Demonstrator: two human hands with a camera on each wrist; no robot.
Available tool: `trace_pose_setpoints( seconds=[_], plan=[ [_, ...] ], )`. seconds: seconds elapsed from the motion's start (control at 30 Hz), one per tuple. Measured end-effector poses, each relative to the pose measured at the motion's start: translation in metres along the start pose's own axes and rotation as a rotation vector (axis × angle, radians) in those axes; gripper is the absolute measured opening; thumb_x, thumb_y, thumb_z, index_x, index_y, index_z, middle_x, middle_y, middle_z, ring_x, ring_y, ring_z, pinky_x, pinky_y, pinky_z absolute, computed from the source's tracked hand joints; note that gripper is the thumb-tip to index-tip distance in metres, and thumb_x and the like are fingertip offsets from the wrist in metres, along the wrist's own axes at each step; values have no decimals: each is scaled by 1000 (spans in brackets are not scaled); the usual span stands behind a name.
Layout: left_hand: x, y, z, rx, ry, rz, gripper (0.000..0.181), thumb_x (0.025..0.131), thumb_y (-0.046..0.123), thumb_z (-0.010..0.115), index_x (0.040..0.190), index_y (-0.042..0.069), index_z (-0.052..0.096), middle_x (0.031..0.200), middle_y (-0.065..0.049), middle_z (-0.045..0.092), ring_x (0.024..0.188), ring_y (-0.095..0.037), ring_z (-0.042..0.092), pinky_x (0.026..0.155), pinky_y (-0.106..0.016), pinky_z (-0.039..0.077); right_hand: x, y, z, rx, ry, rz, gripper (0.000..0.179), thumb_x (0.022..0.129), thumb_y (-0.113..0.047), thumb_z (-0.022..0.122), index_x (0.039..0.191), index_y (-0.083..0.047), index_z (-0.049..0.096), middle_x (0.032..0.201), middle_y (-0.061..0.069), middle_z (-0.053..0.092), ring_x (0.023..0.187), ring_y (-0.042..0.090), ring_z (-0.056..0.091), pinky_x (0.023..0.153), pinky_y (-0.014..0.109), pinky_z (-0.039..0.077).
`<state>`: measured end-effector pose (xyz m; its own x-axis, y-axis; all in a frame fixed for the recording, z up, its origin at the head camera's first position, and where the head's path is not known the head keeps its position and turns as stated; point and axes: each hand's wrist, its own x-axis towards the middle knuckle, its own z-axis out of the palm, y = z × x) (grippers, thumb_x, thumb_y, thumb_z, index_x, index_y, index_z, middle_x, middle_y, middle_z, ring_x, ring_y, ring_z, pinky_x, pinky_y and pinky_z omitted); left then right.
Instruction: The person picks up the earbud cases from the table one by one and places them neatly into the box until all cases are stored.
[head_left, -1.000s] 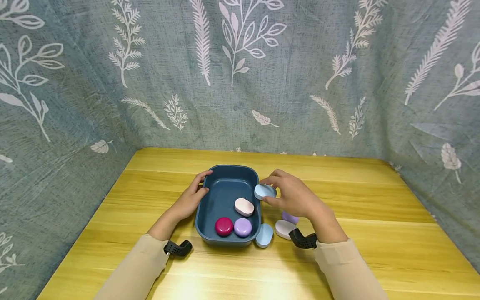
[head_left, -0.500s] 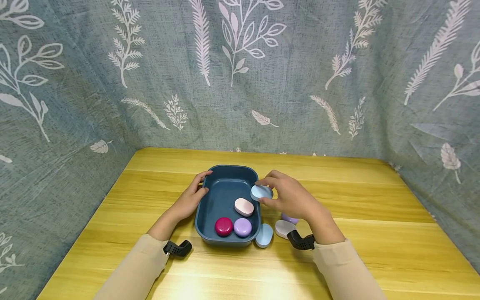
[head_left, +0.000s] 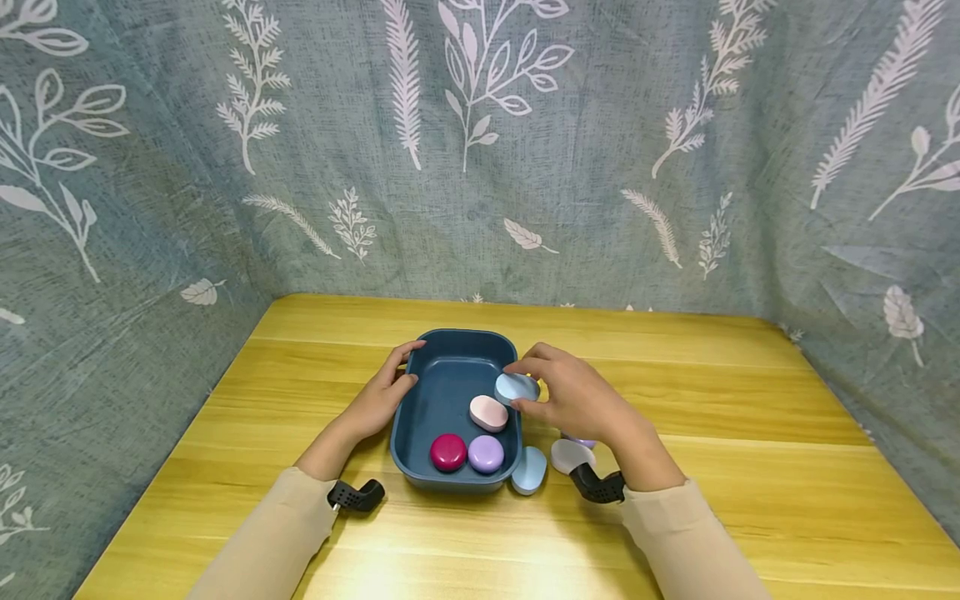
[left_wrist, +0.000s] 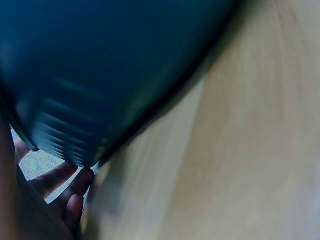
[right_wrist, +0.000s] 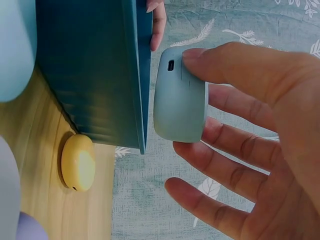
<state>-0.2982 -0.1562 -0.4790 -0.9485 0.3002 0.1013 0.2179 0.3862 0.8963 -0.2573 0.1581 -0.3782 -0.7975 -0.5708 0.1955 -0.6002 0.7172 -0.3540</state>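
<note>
My right hand (head_left: 581, 396) pinches a light blue oval device (right_wrist: 179, 102) with a small port in its end. It is held between thumb and fingers over the right rim of a dark blue bin (head_left: 438, 379). My left hand (head_left: 382, 400) holds the bin's left side, with thumb and a fingertip over the rim and other fingers against the outer wall. Inside the bin lie a pale pink oval device (head_left: 488, 413), a crimson round one (head_left: 448, 452) and a lilac round one (head_left: 486, 454).
Outside the bin's right side are another light blue oval device (head_left: 528, 471), a white one (head_left: 572, 457) and a partly hidden lilac one (head_left: 581, 442). A yellow one (right_wrist: 78, 162) sits by the bin wall. A patterned curtain (head_left: 562, 208) hangs behind the wooden table (head_left: 750, 417).
My right hand has moved a little left with the light blue device, from beside the bin's right rim to over it. The left hand and the bin stay put.
</note>
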Motion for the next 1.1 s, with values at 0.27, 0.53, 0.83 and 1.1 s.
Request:
trace_pose_setpoints(
  seconds=[0.27, 0.53, 0.83, 1.1],
  plan=[
    [0, -1, 0, 1, -6, -7, 48, 104, 27, 40, 147, 44, 27, 152, -5, 29, 139, -29, 34, 112, -55, 30, 0, -3, 2, -13, 3, -5, 37, 87, -37, 71, 122, -27, 65, 112, -12, 58, 96, 6, 55, 83, 29, 49],
    [1, -2, 0, -8, -5, 0, 48, 104, 26, 40, 147, 42, 27, 154, -6, 27, 141, -30, 30, 112, -57, 29, 2, -7, 4, -15, 9, -43, 34, 88, -38, 70, 119, -27, 67, 110, -12, 59, 93, 6, 55, 80, 28, 49],
    [1, 7, -1, -39, -30, 5, 49, 104, 21, 39, 150, 33, 26, 152, -14, 29, 136, -35, 37, 107, -55, 34, 5, -10, 8, -39, 3, -75, 32, 87, -35, 71, 117, -25, 68, 111, -9, 61, 95, 7, 57, 83, 28, 50],
    [-10, 37, -6, -32, -54, -4, 51, 103, 15, 38, 152, 20, 25, 150, -23, 30, 133, -39, 40, 107, -55, 35, 7, -13, 12, -42, 3, -103, 32, 86, -33, 72, 116, -23, 68, 109, -9, 62, 95, 7, 57, 82, 28, 51]
  ],
)
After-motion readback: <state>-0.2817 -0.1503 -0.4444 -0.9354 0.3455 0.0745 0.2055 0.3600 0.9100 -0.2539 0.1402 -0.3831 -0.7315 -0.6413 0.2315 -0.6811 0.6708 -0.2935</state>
